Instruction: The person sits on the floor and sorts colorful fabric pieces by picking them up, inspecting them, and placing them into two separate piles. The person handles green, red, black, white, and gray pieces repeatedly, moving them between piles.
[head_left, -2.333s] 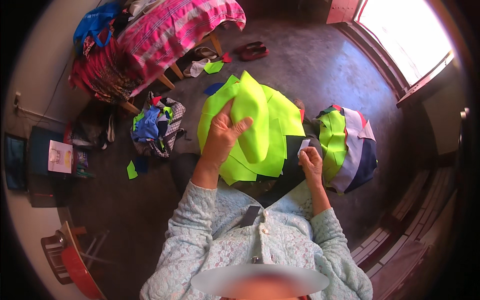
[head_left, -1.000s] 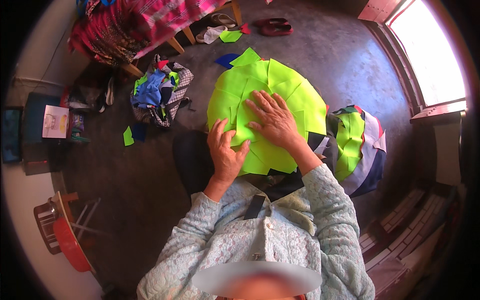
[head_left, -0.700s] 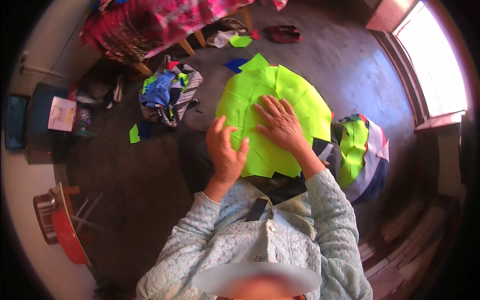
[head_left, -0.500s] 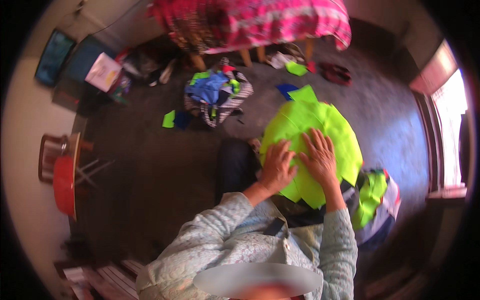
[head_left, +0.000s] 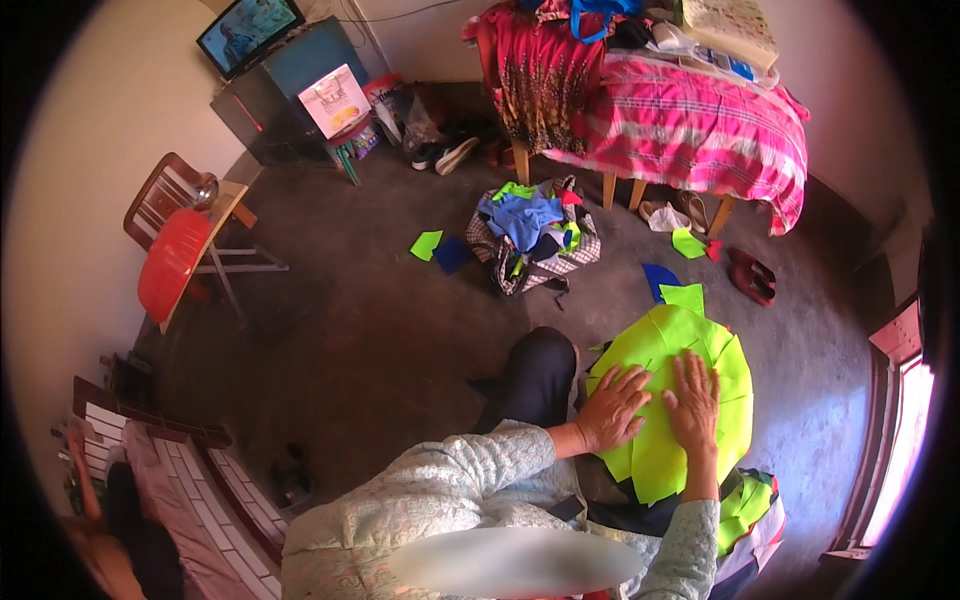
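Both my hands rest on a large round piece of neon yellow-green cloth, made of overlapping pointed patches, spread over my lap. Toward its left side lies my left hand, palm down, fingers slightly bent and apart. My right hand presses flat with fingers spread, just to the right of it. Neither hand grips anything. A loose green scrap and a blue scrap lie at the cloth's far edge. Beside my right forearm is a bundle with green cloth in it.
A checked bag full of cloth scraps stands ahead on the floor, with green and blue pieces beside it. Dark red shoes lie near a pink-covered bed. Leftward are a chair holding a red basin and another person.
The view has swung, so the whole scene sits further right and lower. More of the room's left side shows, including the other person. My hands remain laid on the green cloth.
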